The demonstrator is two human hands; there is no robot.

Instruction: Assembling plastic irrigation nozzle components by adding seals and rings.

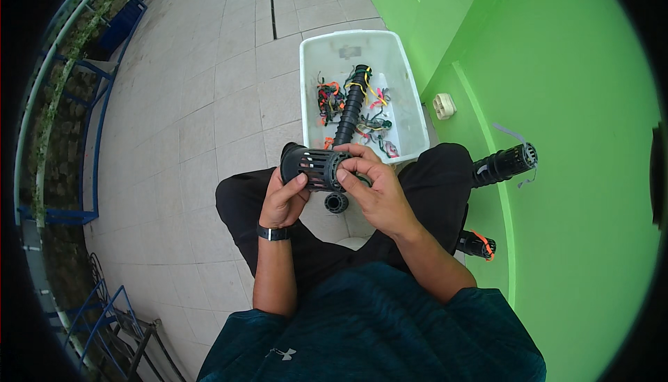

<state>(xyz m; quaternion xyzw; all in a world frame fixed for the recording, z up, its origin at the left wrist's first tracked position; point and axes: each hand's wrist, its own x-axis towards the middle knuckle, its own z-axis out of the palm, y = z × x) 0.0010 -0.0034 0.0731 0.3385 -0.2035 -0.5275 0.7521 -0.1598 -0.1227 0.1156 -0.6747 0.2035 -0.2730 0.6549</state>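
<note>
A black slotted plastic basket (pixel 316 166), shaped like a net pot with a flared rim on its left, lies sideways between my hands. My left hand (pixel 284 197) wraps round it from the left, thumb across the slots. At its round right end, my right hand (pixel 372 186) is closed, with fingertips pressed to the ring-shaped end. A bit of dark cord seems to show by those fingers; the rest is hidden. Below the basket, between my legs, a small black ring-ended piece (pixel 336 203) is visible.
Ahead stands a white plastic tub (pixel 415 131) holding a long ribbed black tube (pixel 353 107) and bundles of coloured strings (pixel 330 102). Right of my legs are a black tube with grey string (pixel 502 165) and another with an orange tie (pixel 477 245), near the green wall (pixel 563 138).
</note>
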